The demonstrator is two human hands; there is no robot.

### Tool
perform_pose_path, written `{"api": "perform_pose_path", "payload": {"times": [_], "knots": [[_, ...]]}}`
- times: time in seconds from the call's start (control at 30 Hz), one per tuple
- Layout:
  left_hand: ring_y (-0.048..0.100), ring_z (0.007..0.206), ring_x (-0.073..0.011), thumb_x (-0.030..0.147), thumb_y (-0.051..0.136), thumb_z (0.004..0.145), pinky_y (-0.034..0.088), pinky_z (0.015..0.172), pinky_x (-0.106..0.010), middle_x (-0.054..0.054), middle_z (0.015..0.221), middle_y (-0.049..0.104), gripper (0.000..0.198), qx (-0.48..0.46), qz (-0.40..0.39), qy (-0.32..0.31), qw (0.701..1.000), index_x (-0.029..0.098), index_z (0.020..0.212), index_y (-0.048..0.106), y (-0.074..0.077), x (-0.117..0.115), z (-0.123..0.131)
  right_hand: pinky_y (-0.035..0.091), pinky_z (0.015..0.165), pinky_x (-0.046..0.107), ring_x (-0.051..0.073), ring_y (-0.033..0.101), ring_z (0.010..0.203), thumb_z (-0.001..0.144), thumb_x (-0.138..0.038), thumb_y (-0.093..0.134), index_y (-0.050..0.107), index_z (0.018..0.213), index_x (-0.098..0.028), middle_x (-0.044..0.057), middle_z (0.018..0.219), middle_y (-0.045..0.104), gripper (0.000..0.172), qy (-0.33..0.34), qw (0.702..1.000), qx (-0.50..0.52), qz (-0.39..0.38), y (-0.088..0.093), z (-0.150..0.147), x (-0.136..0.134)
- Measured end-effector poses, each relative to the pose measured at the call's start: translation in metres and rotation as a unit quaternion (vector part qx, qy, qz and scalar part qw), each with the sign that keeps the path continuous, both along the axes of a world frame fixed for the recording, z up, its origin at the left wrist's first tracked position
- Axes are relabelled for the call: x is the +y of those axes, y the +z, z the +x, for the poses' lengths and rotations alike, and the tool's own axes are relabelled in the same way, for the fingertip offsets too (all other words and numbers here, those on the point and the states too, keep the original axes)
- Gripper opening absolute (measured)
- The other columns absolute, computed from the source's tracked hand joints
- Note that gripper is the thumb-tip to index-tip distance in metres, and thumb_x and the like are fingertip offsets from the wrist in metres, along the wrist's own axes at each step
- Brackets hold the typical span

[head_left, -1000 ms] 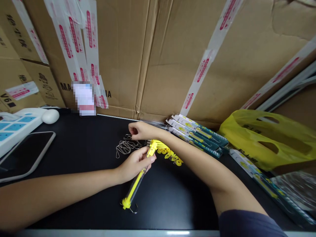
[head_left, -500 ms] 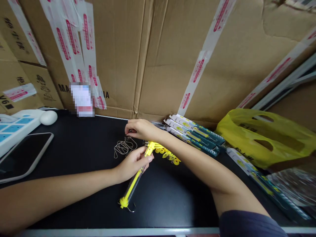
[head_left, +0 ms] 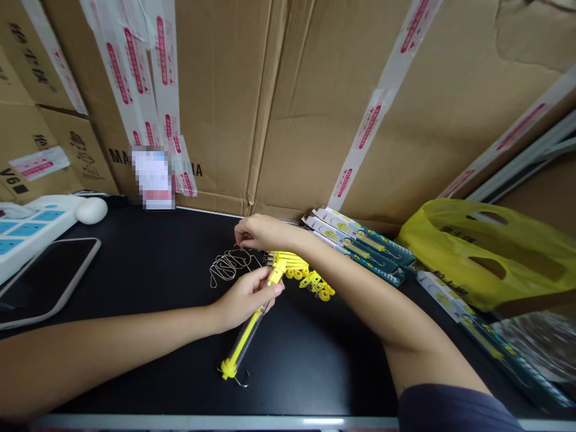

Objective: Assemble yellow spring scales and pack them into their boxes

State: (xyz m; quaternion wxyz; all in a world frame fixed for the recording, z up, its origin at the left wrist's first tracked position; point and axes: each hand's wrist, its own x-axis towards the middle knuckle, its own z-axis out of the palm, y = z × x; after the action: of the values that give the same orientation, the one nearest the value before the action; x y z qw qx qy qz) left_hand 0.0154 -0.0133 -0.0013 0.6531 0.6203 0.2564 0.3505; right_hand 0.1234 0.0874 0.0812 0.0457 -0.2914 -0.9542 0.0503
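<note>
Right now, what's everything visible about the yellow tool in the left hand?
Yellow tool, plastic-looking: slim shaft with clear tubing, block at the far end, collar and metal hook at the near end. It slants over the black tabletop, held toward the far end by the left hand. Contact with the tabletop: unclear.

Hooked yellow tube (head_left: 245,336): one. Printed boxes (head_left: 360,245): at least four. Power strip (head_left: 29,229), yellow bag (head_left: 427,246): one each.

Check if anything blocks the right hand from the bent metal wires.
Nothing visible does: the right hand is at the far edge of the bent metal wires, contact unclear; the left hand, holding the yellow tool, is on their near side.
</note>
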Motion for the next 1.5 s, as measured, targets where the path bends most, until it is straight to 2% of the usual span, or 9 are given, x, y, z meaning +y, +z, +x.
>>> {"api": "perform_pose_path", "payload": {"times": [0.13,0.23,0.4,0.53,0.67,0.77,0.9,1.13,1.5], "knots": [[0.04,0.039,-0.0047,0.047,0.056,0.083,0.031,0.04,-0.019,0.009,0.052,0.045,0.032,0.0,-0.005,0.003,1.0,0.017,0.085,0.046,0.002,-0.001,0.0,0.032,0.062,0.023,0.011,0.051,0.069,0.078,-0.008,0.058,0.065,0.08,-0.013,0.003,0.078,0.064,0.009,-0.021,0.999,0.029,0.01,0.001,0.003,-0.003],[0.041,0.039,-0.0052,0.048,0.055,0.083,0.032,0.039,-0.019,0.009,0.052,0.046,0.032,-0.003,-0.008,0.009,1.0,0.017,0.087,0.047,0.0,0.0,-0.001,0.033,0.06,0.021,0.008,0.047,0.062,0.081,-0.01,0.057,0.062,0.08,-0.013,-0.001,0.068,0.057,0.006,-0.025,0.992,0.119,-0.025,0.002,0.007,-0.005],[0.042,0.041,-0.0053,0.048,0.052,0.085,0.034,0.04,-0.018,0.008,0.055,0.047,0.032,-0.018,-0.024,0.049,0.998,0.017,0.092,0.048,-0.003,0.001,-0.002,0.036,0.059,0.021,0.008,0.046,0.062,0.087,-0.018,0.051,0.052,0.084,-0.015,-0.003,0.07,0.051,0.004,-0.065,0.942,0.324,-0.058,-0.006,0.033,-0.017],[0.04,0.04,-0.0047,0.048,0.054,0.084,0.033,0.041,-0.018,0.009,0.055,0.046,0.032,-0.026,-0.029,0.069,0.997,0.018,0.09,0.047,0.0,0.0,-0.001,0.031,0.051,0.022,0.009,0.037,0.053,0.089,-0.023,0.051,0.049,0.084,-0.019,-0.006,0.062,0.041,0.007,-0.132,0.906,0.402,-0.022,-0.02,0.065,-0.046],[0.04,0.04,-0.0048,0.049,0.049,0.087,0.031,0.04,-0.018,0.008,0.056,0.047,0.032,-0.021,-0.026,0.076,0.997,0.017,0.091,0.048,-0.002,-0.001,-0.001,0.033,0.049,0.025,0.011,0.041,0.054,0.09,-0.027,0.052,0.051,0.086,-0.022,-0.003,0.065,0.045,0.007,-0.168,0.884,0.436,-0.02,-0.041,0.086,-0.084],[0.04,0.039,-0.0052,0.047,0.041,0.091,0.031,0.039,-0.019,0.007,0.056,0.047,0.03,-0.006,-0.014,0.076,0.997,0.018,0.09,0.049,-0.004,0.0,0.0,0.033,0.046,0.025,0.012,0.044,0.053,0.091,-0.029,0.051,0.052,0.087,-0.023,-0.001,0.067,0.049,0.006,-0.158,0.894,0.418,-0.025,-0.056,0.089,-0.104],[0.041,0.039,-0.0061,0.045,0.044,0.09,0.031,0.04,-0.019,0.007,0.054,0.048,0.027,0.03,0.014,0.054,0.998,0.018,0.085,0.047,-0.003,0.0,0.002,0.038,0.048,0.024,0.011,0.047,0.054,0.09,-0.022,0.051,0.053,0.088,-0.023,0.0,0.07,0.055,0.003,-0.12,0.912,0.392,0.015,-0.066,0.083,-0.111],[0.042,0.047,-0.0085,0.045,0.041,0.091,0.034,0.046,-0.021,0.005,0.057,0.046,0.03,0.083,0.055,0.03,0.995,0.018,0.082,0.049,0.0,0.0,-0.001,0.042,0.053,0.023,0.011,0.051,0.058,0.089,-0.015,0.051,0.053,0.087,-0.021,0.0,0.071,0.056,0.007,-0.121,0.911,0.391,0.06,-0.065,0.078,-0.109],[0.043,0.055,-0.0101,0.043,0.04,0.09,0.035,0.05,-0.021,0.003,0.063,0.046,0.03,0.121,0.084,-0.007,0.989,0.017,0.078,0.049,-0.002,0.005,-0.002,0.044,0.056,0.021,0.012,0.059,0.066,0.089,-0.014,0.052,0.056,0.089,-0.02,0.003,0.077,0.063,0.007,-0.067,0.94,0.304,0.143,-0.064,0.084,-0.107]]}}
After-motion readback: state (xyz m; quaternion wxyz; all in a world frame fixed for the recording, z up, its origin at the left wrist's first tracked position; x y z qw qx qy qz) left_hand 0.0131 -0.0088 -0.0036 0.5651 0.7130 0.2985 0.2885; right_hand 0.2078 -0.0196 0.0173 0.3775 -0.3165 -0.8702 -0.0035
